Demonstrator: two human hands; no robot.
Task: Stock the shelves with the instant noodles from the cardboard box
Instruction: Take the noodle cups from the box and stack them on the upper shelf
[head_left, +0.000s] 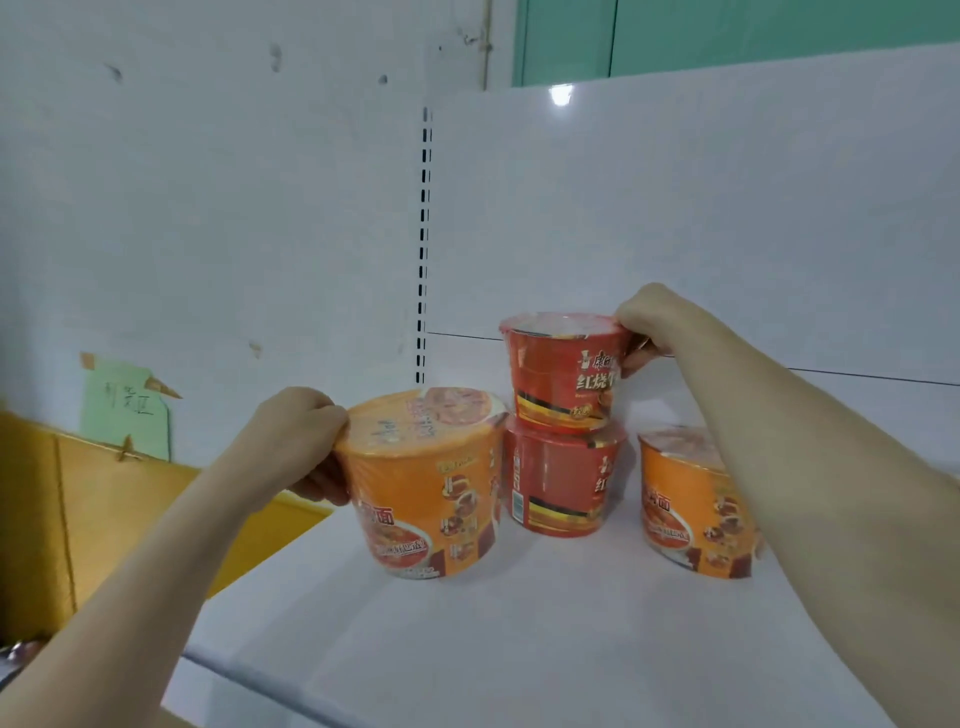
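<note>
Now left hand (291, 441) is gripping orange noodle bowl (426, 483) by its rim on shelf (519, 623); right hand (654, 327) is pinching top red noodle bowl (563, 369).

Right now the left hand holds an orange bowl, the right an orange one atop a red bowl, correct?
No: in the head view the right hand holds the upper red bowl on the lower red bowl; the left hand holds an orange bowl.

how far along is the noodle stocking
Done: a lower red bowl and a right orange bowl stand on the shelf. In hand: the right hand grips the top red bowl atop the lower one; the left hand grips the left orange bowl. Left: releasing both; the cardboard box interior is hidden.
</note>
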